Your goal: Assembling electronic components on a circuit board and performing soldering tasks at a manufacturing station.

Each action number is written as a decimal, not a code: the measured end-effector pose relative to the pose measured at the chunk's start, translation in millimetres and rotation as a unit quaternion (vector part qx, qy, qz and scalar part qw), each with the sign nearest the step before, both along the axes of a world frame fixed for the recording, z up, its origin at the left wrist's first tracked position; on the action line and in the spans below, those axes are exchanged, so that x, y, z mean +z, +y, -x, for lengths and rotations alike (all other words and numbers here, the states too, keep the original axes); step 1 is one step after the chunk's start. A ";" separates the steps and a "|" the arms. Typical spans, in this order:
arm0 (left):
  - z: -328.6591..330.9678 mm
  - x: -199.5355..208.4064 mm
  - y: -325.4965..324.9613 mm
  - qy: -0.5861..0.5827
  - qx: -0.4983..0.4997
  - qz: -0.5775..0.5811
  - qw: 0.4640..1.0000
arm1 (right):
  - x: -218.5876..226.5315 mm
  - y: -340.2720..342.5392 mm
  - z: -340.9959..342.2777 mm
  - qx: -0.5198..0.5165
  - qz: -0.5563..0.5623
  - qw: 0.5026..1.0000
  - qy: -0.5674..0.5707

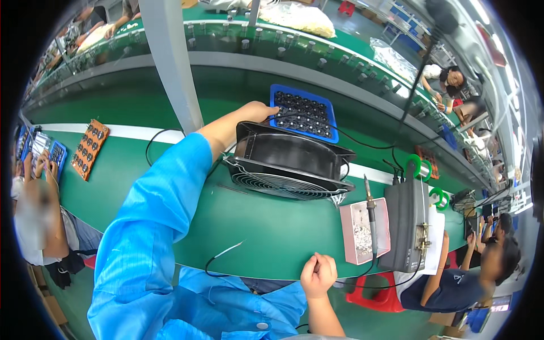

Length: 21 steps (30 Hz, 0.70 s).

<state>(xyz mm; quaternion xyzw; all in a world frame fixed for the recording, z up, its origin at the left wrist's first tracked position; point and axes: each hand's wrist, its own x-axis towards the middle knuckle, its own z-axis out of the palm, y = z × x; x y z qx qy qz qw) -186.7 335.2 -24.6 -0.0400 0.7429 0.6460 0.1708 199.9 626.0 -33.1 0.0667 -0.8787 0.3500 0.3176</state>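
Observation:
My left hand (259, 111) reaches over the bench, past a black fan (289, 156) with a round wire guard. Its fingers are closed at the left rim of a blue tray (334, 135), which is filled with rows of small round black parts. My right hand (318, 275) is curled up at the bench's near edge, fingers pressed together; whatever it may hold is hidden. Close to it, a soldering iron (372, 218) rests upright across a pink box (347, 235) with pale bits inside. A thin dark cable with a pale tip (229, 249) lies left of that hand.
A grey soldering station (403, 226) stands right of the box, with green solder spools (419, 168) behind it. An orange board of round parts (90, 148) lies at left. A grey post (170, 62) rises beyond my left arm. Co-workers sit on both sides.

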 end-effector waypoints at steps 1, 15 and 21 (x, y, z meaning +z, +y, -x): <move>2.7 2.6 -3.1 0.007 -0.004 0.004 1.000 | 0.6 0.3 2.4 0.001 -0.011 1.000 0.008; -1.2 44.3 -17.8 0.120 0.218 -0.256 0.934 | 3.1 -3.8 -4.2 -0.015 -0.013 1.000 0.015; -18.9 104.5 -17.8 0.152 0.243 -0.327 0.900 | 0.9 -4.4 -2.7 -0.013 -0.012 1.000 0.021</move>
